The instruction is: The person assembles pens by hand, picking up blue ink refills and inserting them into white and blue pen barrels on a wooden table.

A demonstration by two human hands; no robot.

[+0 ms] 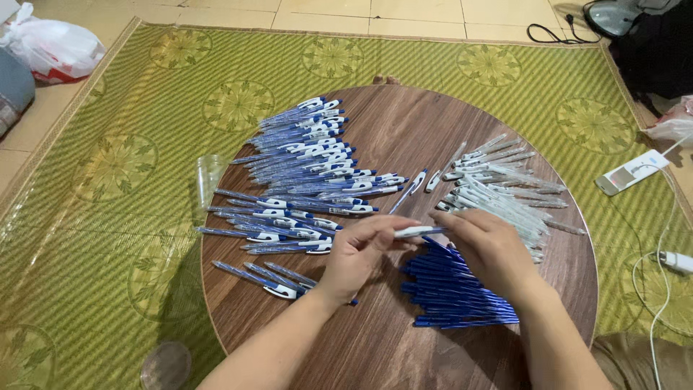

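My left hand (361, 254) and my right hand (489, 248) meet over the middle of a round wooden table (390, 137), both gripping one white and blue pen (417, 232) held level between them. Left of my hands lies a large spread of assembled blue and white pens (307, 170). Under my right hand sits a pile of dark blue pen parts (451, 292). Behind it, at the right, lies a heap of white and clear pen parts (502, 189).
The table stands on a green patterned mat (115, 173). A clear plastic cup (209, 173) lies by the table's left edge and a clear lid (166, 365) at the lower left. A white bag (54, 47) sits top left; a power strip (634, 172) and cables lie right.
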